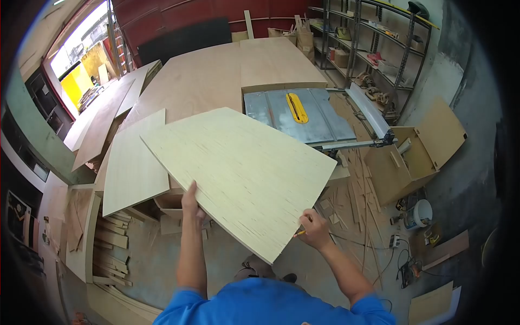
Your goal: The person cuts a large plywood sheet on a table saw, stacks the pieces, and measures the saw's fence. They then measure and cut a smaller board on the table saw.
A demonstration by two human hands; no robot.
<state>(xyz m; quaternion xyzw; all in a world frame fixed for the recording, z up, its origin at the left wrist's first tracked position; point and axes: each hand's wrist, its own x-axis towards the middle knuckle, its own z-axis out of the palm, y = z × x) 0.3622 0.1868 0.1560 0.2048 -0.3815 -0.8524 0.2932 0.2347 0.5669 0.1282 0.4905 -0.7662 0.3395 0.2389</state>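
Note:
A pale plywood panel (246, 173) is held tilted in front of my body, its far end over the workbench. My left hand (191, 201) grips the panel's left edge, thumb on top and the other fingers hidden beneath. At the lower right edge, my right hand (315, 228) is closed around a yellow pencil (299, 233), its fingers touching or very close to the panel. Another pale board (135, 168) lies to the left, partly under the panel's far left corner.
Beyond the panel is a table saw (276, 116) with a yellow insert (297, 108), set into a large wooden worktop (206, 76). Metal shelves (374, 40) stand at the back right. A wooden cabinet (403, 162), a white bucket (420, 213) and wood offcuts (357, 189) lie right.

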